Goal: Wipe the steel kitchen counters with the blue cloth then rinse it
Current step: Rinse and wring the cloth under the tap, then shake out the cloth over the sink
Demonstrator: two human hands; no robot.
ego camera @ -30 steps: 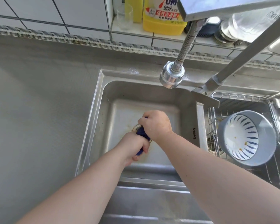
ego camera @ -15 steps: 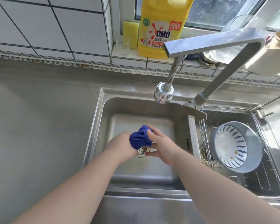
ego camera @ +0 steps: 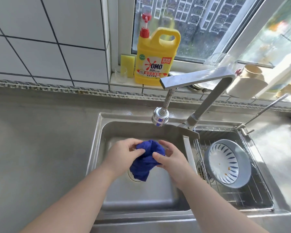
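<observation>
Now both hands are lifting the blue cloth (ego camera: 147, 158) up over the sink (ego camera: 97, 148) drain, nearer the tap (ego camera: 160, 118); left hand (ego camera: 124, 153) and right hand (ego camera: 170, 157) are grasping it, loosening the earlier wring; rinsing looks nearly finished.

White glazed wall tiles (ego camera: 45, 39) with dark grout filled the ten o'clock area. At one o'clock, a white-framed window (ego camera: 200, 26) let bright daylight onto the tiled sill (ego camera: 151, 89).

Drain (ego camera: 133, 177) mostly behind blue cloth (ego camera: 145, 163); white containers (ego camera: 247, 86) overexposed, blurred.
</observation>
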